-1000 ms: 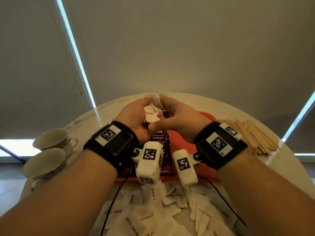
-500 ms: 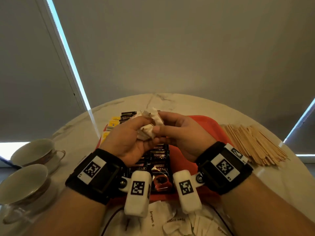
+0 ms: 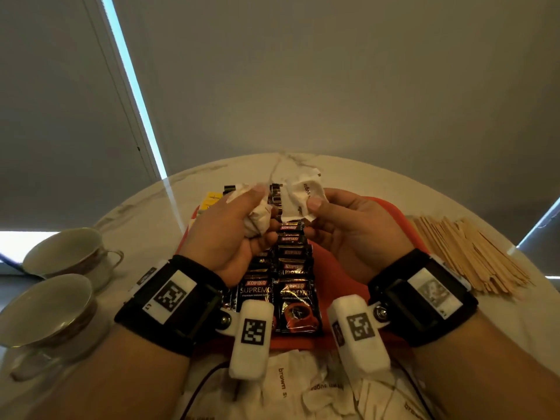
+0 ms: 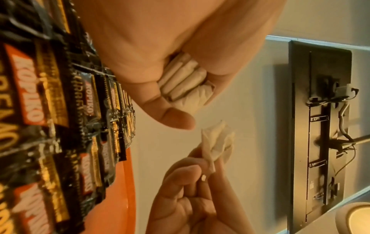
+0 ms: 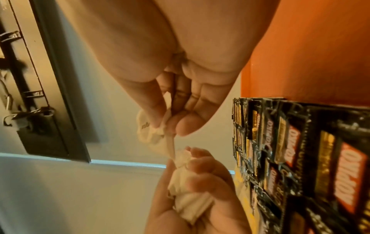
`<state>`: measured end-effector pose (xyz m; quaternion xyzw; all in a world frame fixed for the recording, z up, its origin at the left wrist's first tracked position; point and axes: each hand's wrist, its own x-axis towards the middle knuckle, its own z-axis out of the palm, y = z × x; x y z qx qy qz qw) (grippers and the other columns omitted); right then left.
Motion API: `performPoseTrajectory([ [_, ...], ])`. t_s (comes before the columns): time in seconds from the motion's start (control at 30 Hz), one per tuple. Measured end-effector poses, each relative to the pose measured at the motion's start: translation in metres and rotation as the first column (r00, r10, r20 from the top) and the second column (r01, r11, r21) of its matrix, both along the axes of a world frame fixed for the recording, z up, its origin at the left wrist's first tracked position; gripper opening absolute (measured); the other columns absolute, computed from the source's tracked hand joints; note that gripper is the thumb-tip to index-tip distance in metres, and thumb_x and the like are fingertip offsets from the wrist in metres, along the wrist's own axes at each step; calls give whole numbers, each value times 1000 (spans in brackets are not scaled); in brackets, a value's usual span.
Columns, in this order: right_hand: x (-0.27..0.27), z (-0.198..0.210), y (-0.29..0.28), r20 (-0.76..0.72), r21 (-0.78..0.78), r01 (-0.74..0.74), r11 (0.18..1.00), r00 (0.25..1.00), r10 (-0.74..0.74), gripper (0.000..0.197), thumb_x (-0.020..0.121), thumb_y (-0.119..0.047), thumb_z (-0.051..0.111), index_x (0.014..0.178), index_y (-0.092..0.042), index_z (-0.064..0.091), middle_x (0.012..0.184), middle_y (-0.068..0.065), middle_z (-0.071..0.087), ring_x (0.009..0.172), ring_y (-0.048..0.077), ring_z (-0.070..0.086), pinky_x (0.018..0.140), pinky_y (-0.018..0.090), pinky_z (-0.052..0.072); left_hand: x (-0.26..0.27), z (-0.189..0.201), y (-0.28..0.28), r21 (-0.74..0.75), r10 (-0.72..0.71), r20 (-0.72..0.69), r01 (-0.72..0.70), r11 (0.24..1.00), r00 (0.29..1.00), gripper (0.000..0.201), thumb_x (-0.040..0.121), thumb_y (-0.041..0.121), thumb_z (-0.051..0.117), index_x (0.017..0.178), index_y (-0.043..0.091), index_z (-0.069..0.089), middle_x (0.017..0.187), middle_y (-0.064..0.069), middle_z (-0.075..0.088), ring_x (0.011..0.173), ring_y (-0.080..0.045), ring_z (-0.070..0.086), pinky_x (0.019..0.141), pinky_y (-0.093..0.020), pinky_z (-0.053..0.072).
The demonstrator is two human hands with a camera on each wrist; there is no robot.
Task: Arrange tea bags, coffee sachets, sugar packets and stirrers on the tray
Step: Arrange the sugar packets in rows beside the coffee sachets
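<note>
My left hand (image 3: 242, 219) grips a bunch of white sugar packets (image 3: 257, 219) above the orange tray (image 3: 339, 259); the left wrist view shows the same bunch of packets (image 4: 184, 82) stacked in the fist. My right hand (image 3: 339, 228) pinches a single white sugar packet (image 3: 300, 195) between thumb and fingers, just right of the bunch. From the right wrist view that single packet (image 5: 150, 131) hangs from the fingertips close to the left hand's bunch (image 5: 188, 193). Rows of black coffee sachets (image 3: 291, 283) lie on the tray under both hands. Yellow tea bags (image 3: 210, 200) sit at the tray's far left.
A pile of wooden stirrers (image 3: 466, 253) lies on the marble table (image 3: 136, 216) right of the tray. Loose white sugar packets (image 3: 303, 386) are scattered at the near edge. Two cups (image 3: 57, 283) stand on saucers at the left.
The hands have drawn apart: the right hand now holds one packet away from the left hand's bunch. The view has tilted down, showing more of the tray.
</note>
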<state>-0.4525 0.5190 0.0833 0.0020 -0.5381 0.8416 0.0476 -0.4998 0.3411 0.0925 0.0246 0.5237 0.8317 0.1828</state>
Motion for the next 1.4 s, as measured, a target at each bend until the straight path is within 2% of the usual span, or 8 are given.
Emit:
performPoseTrajectory([
  [0.1,2,-2,-6,-4,67,-50,997,999,50,34,82,-11,71,113,3,66,96,16,73,75,20,69,65,23,59,5,0,1,-5,-103,-93,103,995,990,63,84,50,69,128,5,65,112,-18,76,83,-21,71,54,-25,57],
  [0.27,5,-3,-7,29,173,-18,985,999,13,30,80,-13,76,104,3,67,88,14,74,70,19,70,61,24,58,10,-4,0,-104,-123,-157,107,989,980,38,85,11,76,122,4,68,100,-11,76,79,-19,74,60,-28,59],
  [0.47,7,-3,-8,74,167,63,984,994,-77,14,91,-17,70,101,-7,71,87,11,73,68,16,64,57,27,54,12,-4,-2,-55,-140,-143,133,990,980,35,71,10,79,106,14,72,95,-8,79,78,-19,76,55,-27,57],
  [0.7,10,-2,-8,30,279,29,960,999,-39,11,84,-17,75,91,-9,72,92,10,74,85,23,70,82,48,59,17,-5,-1,-148,-193,-252,159,976,948,40,68,-1,81,105,6,68,87,-9,78,78,-22,77,55,-26,56],
  [0.9,10,-1,-6,79,323,-24,946,997,-2,18,90,3,64,106,-5,71,94,12,74,78,22,66,63,31,57,12,-4,-3,-76,-62,-188,48,996,980,34,82,-2,77,114,2,68,98,-17,79,81,-28,78,55,-30,59],
  [1.03,9,-1,-7,100,140,40,989,994,-54,9,91,-3,68,99,-8,69,88,13,72,69,18,66,60,27,58,10,-5,-1,-14,64,-116,-66,998,991,25,92,12,73,116,8,67,99,-13,79,81,-22,77,55,-27,59],
  [1.17,9,0,-9,74,50,28,998,997,-31,18,88,-4,71,105,-5,65,90,15,74,72,19,70,63,25,60,17,-2,2,22,8,-146,-4,1000,989,32,80,23,76,109,11,69,100,-12,80,83,-22,77,60,-28,61],
  [1.4,9,-1,-12,87,107,10,994,996,-20,22,90,-1,66,111,-7,64,96,12,75,78,21,71,62,31,59,17,-5,1,-73,-27,-280,6,997,959,34,78,-13,75,103,9,68,90,-10,79,83,-26,78,58,-28,59],
])
